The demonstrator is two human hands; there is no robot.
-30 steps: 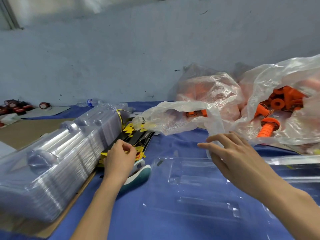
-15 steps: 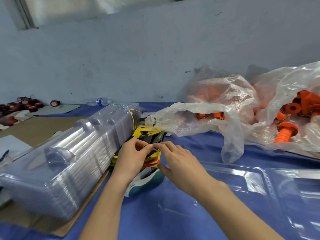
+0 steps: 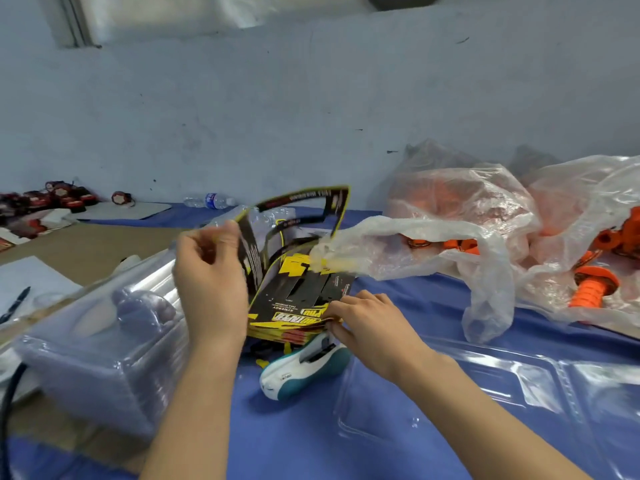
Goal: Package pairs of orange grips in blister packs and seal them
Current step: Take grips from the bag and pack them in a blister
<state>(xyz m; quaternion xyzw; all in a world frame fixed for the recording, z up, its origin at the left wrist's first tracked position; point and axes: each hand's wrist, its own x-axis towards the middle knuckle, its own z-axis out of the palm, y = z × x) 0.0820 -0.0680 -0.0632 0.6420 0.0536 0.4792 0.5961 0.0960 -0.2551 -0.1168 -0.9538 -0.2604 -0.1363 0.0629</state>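
The left hand [image 3: 207,282], at the middle of the frame, has its fingers clamped on the edge of one black and yellow printed card [image 3: 298,209], which is lifted and bent upward off the stack of cards [image 3: 294,310] below it. The right hand [image 3: 370,323], just right of centre, has its fingers curled on the stack's near corner, and the thumb seems to sit under the edge, pinching it.

A white and teal stapler [image 3: 304,368] lies on the blue cloth [image 3: 294,441] of the counter, just below the stack and touching its near edge. A tall nest of clear blister shells [image 3: 104,337] lies on its side at the lower left. An opened clear blister pack [image 3: 485,393] lies flat at the lower right.

The orange grips [image 3: 588,292] are in the large clear plastic bag [image 3: 588,199] at the right edge, some visible through its open mouth. A second, smaller bag [image 3: 433,251] reaches from there toward the cards and holds a few orange pieces. A third, cloudy bag [image 3: 460,192] behind it shows orange through the film.

A water bottle [image 3: 211,200] lies by the wall at the upper left, with red and black items [image 3: 59,197] farther left
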